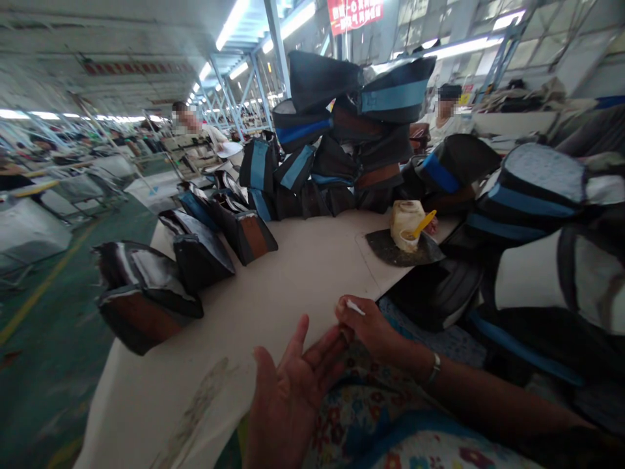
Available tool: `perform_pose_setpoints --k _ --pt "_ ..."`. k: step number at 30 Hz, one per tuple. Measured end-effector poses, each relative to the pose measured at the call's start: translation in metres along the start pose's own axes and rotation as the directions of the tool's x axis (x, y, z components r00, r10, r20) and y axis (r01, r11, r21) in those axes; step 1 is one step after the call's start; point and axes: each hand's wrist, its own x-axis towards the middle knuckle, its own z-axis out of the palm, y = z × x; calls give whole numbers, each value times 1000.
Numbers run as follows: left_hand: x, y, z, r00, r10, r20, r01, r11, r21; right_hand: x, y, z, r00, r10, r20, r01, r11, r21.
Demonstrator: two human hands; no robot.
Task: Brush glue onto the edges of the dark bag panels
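Palm up near the table's front edge, my left hand (297, 384) has its fingers spread and holds nothing. My right hand (374, 329) meets its fingertips, closed around a small, thin white piece (355, 307) that pokes out past the thumb. What this piece is, I cannot make out. Beyond my right hand, a small white cup (409, 242) with a yellow-handled tool (424, 223) in it stands on a dark pad (381, 251). A stained pale block (406, 215) sits just behind the cup.
Black fabric pieces with blue or brown bands form a tall stack (336, 153) at the table's back. Several more, such as a brown-banded one (146, 319), line the left edge of the pale table (273, 286). Larger ones (532, 195) crowd the right. Two people sit farther back.
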Motion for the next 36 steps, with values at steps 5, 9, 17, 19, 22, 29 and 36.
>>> perform_pose_setpoints --k 5,9,17,19,22,29,36 --pt "-3 10 -3 991 132 -32 -132 991 -27 -4 1 -6 999 34 28 -36 996 80" --pt "-4 4 -3 958 282 -48 -279 959 59 -15 9 -3 979 98 179 -123 984 131" --pt "0 -5 2 955 294 -49 -287 951 112 -24 1 17 985 34 169 -61 985 159" --pt "0 -6 3 952 301 -50 -293 949 118 -24 2 20 993 25 111 -37 993 110" --pt "2 -11 2 947 319 -49 -304 933 195 -25 8 22 998 34 57 -34 999 -5" --pt "9 -25 -4 917 399 -16 -344 810 475 -19 16 23 996 -82 -22 75 974 -212" --pt "12 -15 -3 884 465 -45 -242 537 808 -12 23 19 999 23 -25 -26 993 -116"
